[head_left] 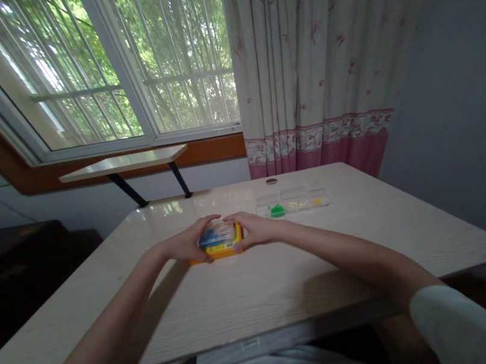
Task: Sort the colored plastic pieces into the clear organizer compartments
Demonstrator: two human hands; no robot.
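A small yellow and blue box (220, 239) with a clear, shiny upper part is between my hands at the middle of the table. An orange edge shows beneath it; I cannot tell whether that is a separate tray or part of the box. My left hand (188, 242) curves round its left side, thumb at the near edge and fingers at the far edge. On the other side, my right hand (254, 229) grips the right end in the same way. Print on the box is too small to read.
Clear plastic boxes lie right of my hands: one with green pieces (277, 210), one with pale pieces (297, 204), one with yellow pieces (318, 201). A raised shelf (125, 162) stands at the table's (352, 238) back left. Behind are a barred window and a curtain (307, 63).
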